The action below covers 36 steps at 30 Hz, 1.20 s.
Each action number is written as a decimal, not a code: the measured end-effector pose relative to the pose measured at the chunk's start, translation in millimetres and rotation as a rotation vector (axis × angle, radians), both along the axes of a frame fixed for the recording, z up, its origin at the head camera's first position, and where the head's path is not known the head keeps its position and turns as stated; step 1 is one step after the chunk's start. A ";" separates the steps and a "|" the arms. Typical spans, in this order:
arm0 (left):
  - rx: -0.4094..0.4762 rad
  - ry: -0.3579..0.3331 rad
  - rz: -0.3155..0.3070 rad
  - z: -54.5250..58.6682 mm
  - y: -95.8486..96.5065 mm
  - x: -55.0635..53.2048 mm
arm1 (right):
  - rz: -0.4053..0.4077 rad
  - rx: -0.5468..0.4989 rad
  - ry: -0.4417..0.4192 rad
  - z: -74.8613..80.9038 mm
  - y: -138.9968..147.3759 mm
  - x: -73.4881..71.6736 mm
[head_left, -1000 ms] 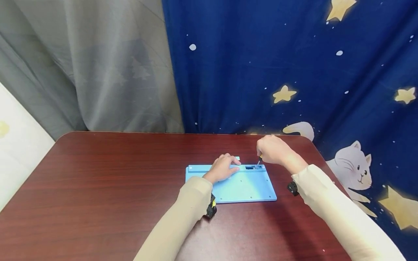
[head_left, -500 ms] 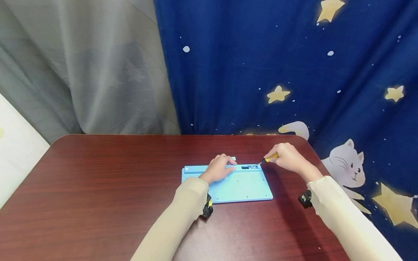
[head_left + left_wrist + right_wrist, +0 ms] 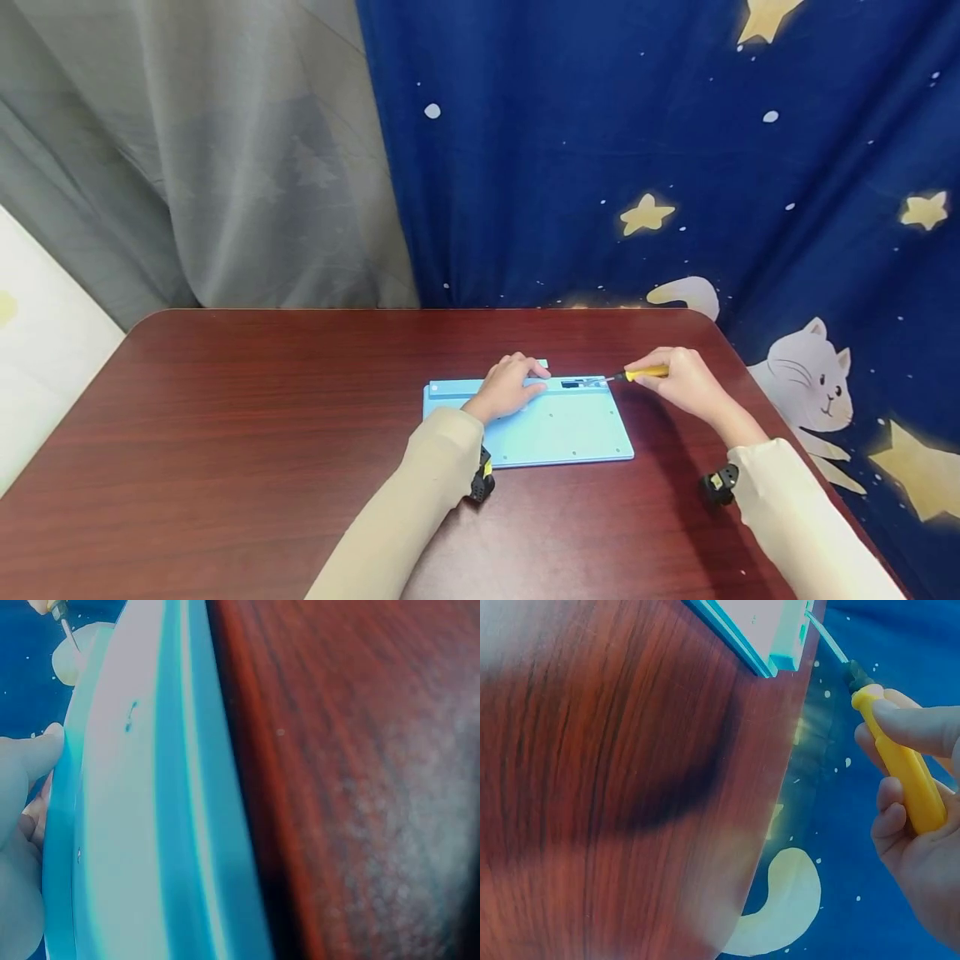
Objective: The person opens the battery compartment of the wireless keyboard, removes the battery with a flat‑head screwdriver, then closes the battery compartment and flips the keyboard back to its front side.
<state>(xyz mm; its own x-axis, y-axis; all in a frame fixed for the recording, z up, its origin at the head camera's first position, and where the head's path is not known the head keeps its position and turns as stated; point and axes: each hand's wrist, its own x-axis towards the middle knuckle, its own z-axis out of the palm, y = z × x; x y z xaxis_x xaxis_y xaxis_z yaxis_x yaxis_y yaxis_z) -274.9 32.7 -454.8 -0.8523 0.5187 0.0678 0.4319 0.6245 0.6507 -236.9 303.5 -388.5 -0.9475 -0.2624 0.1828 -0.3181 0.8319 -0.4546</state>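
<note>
A light-blue keyboard [image 3: 558,429] lies underside up on the table, small screw holes showing in its back. Along its raised far ridge is an uncovered battery compartment [image 3: 572,384], dark inside. My left hand [image 3: 507,387] rests on that ridge, left of the compartment, thumb toward the slot. My right hand [image 3: 686,383] grips a screwdriver by its yellow handle [image 3: 907,776]. The screwdriver's metal shaft [image 3: 827,637] slants almost flat from the right, its tip at the compartment's right end. Just behind the ridge shows a small pale-blue piece [image 3: 542,363], partly hidden by my left fingers.
The keyboard sits on a dark red wooden table [image 3: 262,450], toward its far right. Behind the table hang a grey curtain [image 3: 262,167] and a blue starry curtain [image 3: 540,167]. A black wrist camera [image 3: 720,485] sits at the right cuff.
My right hand has swung down and to the right, tipping the screwdriver from steep to nearly flat while its tip stays at the compartment. My left hand stays in place on the keyboard.
</note>
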 end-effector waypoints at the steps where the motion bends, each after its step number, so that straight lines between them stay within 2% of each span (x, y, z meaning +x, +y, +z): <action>1: -0.002 0.000 0.001 0.0 0.7 0.1 | -0.004 -0.001 0.005 -0.4 0.5 1.0; 7: -0.005 -0.001 0.006 -0.5 1.6 0.4 | 0.000 0.002 0.019 -3.0 1.9 7.9; 13: -0.005 -0.005 0.010 -2.8 0.7 -0.5 | 0.026 0.017 -0.068 -4.2 4.9 19.0; 16: 0.003 -0.023 0.006 -2.8 -0.4 -1.6 | 0.039 0.049 -0.071 -5.5 4.9 22.2; 23: -0.010 -0.046 -0.064 4.8 0.8 -6.0 | 0.011 0.125 -0.078 -10.0 5.8 30.4; 31: -0.076 -0.070 -0.157 20.8 13.7 -11.2 | -0.001 0.104 -0.070 -13.9 5.4 39.3; 36: -0.144 -0.038 -0.189 24.5 25.6 -13.0 | -0.001 0.095 -0.044 -15.5 5.9 41.6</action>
<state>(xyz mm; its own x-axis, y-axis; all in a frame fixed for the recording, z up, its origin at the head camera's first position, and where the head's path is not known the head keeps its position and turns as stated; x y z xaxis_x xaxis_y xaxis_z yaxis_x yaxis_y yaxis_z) -287.9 58.3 -430.3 -0.7393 0.6715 -0.0489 0.5271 0.6224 0.5786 -195.3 309.4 -404.0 -0.9542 -0.2761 0.1150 -0.2990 0.8722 -0.3872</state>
